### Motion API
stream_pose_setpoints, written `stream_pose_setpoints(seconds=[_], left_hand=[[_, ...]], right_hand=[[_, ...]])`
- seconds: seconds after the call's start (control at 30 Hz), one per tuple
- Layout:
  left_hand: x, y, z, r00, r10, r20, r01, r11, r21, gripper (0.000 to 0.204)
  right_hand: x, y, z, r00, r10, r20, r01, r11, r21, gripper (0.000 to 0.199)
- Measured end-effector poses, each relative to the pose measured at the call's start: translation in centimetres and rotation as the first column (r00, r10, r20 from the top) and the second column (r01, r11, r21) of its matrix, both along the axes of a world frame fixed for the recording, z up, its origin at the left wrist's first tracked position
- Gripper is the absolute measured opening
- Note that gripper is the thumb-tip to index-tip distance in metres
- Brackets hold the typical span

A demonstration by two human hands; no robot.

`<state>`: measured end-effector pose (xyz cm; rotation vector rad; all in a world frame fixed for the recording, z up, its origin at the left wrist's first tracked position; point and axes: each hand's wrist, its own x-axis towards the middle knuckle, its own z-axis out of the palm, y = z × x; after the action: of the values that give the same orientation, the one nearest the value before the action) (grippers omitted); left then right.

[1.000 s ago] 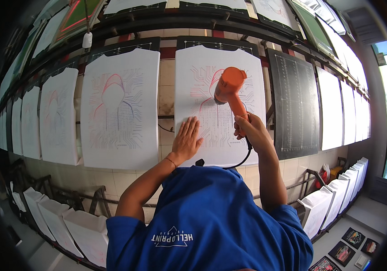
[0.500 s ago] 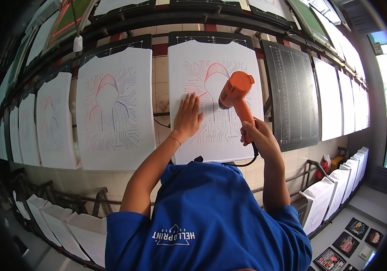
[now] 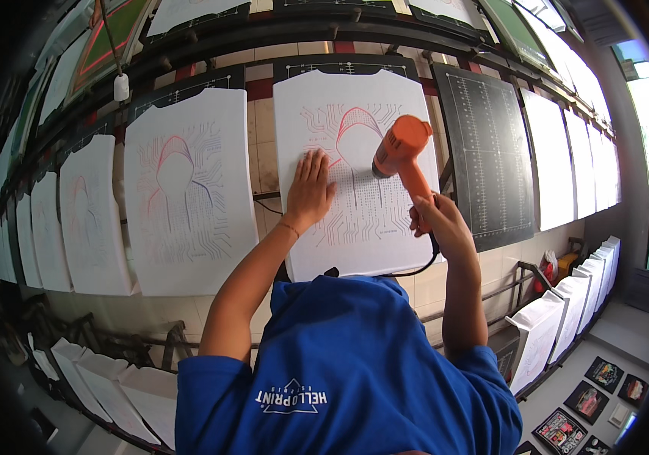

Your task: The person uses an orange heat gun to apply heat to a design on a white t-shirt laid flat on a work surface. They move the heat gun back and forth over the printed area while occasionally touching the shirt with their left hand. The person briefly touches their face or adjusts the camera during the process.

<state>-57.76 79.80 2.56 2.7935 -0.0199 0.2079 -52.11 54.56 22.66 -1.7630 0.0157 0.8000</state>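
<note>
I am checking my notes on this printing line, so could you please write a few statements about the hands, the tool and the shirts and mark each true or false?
1. The right hand grips an orange heat gun. True.
2. The left hand lies flat on the white shirt with the hooded-figure print. True.
3. The heat gun's nozzle points away from that shirt. False: it points at the print, just right of the left hand.
4. The board to the right of this shirt carries a white shirt. False: it is a bare dark board with a grid.
5. The left hand holds a squeegee. False: it holds nothing.
</note>
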Motion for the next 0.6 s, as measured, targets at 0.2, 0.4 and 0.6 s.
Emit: stream_pose_setpoints(seconds=[0.2,0.4,0.6], left_hand=[[1.3,-0.4,-0.1,0.997,0.026,-0.068,-0.023,0.999,0.032,0.064],[-3.6,-2.6,0.4,0.996,-0.044,-0.075,0.042,0.999,-0.031,0.065],[-7.8,-4.6,1.0,0.981,-0.084,-0.172,0.078,0.996,-0.043,0.067]], right_hand=[[0.9,0.9,0.1,1.000,-0.030,0.005,0.030,1.000,-0.009,0.033],[-2.9,-2.5,1.3,0.995,0.035,-0.090,-0.038,0.999,-0.034,0.034],[-5.2,-4.5,1.5,0.989,-0.005,-0.150,0.000,1.000,-0.030,0.031]])
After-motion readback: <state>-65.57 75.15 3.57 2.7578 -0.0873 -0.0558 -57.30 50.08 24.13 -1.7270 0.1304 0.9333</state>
